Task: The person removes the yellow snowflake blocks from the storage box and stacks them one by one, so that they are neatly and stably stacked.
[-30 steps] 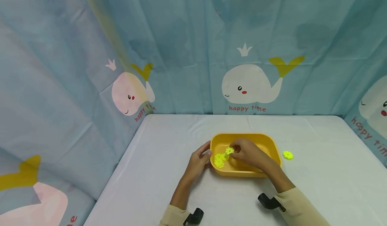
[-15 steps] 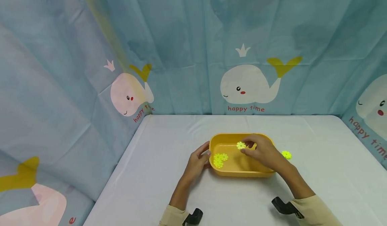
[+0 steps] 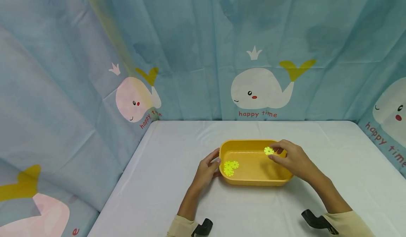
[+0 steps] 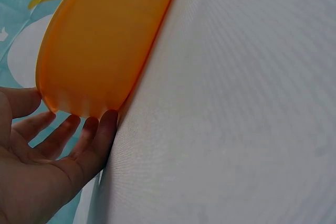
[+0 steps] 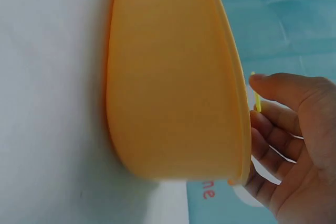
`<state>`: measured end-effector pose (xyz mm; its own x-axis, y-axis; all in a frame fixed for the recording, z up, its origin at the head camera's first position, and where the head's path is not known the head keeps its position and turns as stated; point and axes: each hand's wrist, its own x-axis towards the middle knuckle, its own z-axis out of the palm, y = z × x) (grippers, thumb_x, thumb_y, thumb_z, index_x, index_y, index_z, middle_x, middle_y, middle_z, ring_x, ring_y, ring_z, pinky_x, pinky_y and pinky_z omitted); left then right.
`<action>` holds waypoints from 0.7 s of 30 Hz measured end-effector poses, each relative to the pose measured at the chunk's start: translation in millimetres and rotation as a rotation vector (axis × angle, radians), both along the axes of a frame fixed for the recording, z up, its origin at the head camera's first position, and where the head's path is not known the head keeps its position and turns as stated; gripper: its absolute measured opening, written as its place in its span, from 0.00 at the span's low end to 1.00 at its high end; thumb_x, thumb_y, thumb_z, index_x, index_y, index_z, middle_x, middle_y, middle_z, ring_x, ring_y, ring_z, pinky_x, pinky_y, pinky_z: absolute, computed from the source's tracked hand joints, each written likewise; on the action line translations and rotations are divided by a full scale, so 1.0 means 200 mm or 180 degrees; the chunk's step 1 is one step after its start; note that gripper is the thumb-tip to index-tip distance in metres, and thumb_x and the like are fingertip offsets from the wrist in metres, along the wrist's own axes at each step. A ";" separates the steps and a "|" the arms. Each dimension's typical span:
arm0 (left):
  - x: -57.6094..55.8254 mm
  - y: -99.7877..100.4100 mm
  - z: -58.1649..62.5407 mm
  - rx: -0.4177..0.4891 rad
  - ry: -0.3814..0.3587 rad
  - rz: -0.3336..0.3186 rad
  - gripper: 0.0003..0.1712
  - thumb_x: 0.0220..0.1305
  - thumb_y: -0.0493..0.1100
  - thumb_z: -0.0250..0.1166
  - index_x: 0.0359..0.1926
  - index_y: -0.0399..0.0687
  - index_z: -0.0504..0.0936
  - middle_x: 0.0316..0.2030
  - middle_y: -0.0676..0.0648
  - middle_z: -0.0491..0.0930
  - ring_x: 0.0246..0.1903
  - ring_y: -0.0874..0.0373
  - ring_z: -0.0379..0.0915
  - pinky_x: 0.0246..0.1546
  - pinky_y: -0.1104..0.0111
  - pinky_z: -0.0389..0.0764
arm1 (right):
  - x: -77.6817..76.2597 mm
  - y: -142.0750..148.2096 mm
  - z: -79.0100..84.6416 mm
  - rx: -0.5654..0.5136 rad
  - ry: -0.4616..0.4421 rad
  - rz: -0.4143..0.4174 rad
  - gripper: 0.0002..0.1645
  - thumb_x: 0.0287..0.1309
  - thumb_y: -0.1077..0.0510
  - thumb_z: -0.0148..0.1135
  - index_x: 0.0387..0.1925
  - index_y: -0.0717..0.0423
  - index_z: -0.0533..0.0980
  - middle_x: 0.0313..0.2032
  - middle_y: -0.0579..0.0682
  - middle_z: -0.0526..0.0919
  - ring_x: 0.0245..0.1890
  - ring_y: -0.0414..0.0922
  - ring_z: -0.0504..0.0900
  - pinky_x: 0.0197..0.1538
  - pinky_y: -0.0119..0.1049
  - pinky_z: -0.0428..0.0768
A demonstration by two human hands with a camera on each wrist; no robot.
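Nearest, left hand (image 3: pixel 204 171) with spread fingers against the end wall of the yellow tub (image 3: pixel 253 182); inside, loose flowers (image 3: pixel 229 168) at left. Beyond, above the tub's right part, pinched by fingers of the right hand (image 3: pixel 293 159), one flower piece (image 3: pixel 268 151): thin; probably light, stiff and slightly slippery, so best held by the edge.
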<state>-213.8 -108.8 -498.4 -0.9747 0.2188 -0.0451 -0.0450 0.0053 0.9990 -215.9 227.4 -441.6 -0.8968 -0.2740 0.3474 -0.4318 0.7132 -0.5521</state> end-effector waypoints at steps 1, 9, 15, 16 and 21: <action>0.00 0.00 0.00 0.0001 -0.0005 0.0001 0.30 0.83 0.44 0.56 0.81 0.56 0.67 0.79 0.46 0.66 0.71 0.43 0.72 0.57 0.59 0.88 | 0.00 0.01 0.00 0.0002 0.0012 -0.0015 0.17 0.62 0.56 0.77 0.49 0.59 0.85 0.41 0.47 0.85 0.41 0.45 0.80 0.40 0.33 0.84; 0.00 0.00 0.00 -0.0014 0.0010 0.0009 0.30 0.83 0.44 0.56 0.81 0.55 0.67 0.78 0.45 0.66 0.70 0.43 0.72 0.56 0.59 0.88 | 0.03 0.11 0.01 0.0015 0.0171 -0.0143 0.18 0.61 0.57 0.78 0.51 0.58 0.85 0.41 0.46 0.85 0.39 0.43 0.78 0.36 0.27 0.79; 0.00 0.00 0.00 -0.0010 -0.0001 0.0006 0.30 0.82 0.45 0.57 0.81 0.55 0.66 0.78 0.45 0.66 0.70 0.43 0.73 0.55 0.60 0.89 | 0.05 0.19 -0.01 0.0062 0.0215 -0.0312 0.19 0.61 0.56 0.78 0.52 0.58 0.84 0.42 0.48 0.85 0.40 0.41 0.77 0.37 0.26 0.80; 0.00 0.00 0.00 -0.0004 0.0004 0.0002 0.30 0.83 0.45 0.57 0.81 0.55 0.66 0.79 0.45 0.66 0.70 0.43 0.73 0.56 0.60 0.89 | 0.06 0.20 -0.01 0.0075 0.0233 -0.0347 0.20 0.61 0.56 0.78 0.52 0.58 0.84 0.42 0.48 0.85 0.40 0.40 0.77 0.37 0.26 0.80; 0.00 0.00 0.00 0.0027 0.0012 -0.0002 0.30 0.83 0.44 0.56 0.81 0.54 0.66 0.79 0.43 0.65 0.70 0.42 0.72 0.57 0.58 0.88 | 0.07 0.27 -0.02 0.0130 0.0243 -0.0525 0.22 0.60 0.56 0.79 0.53 0.59 0.84 0.43 0.50 0.86 0.40 0.37 0.75 0.36 0.26 0.79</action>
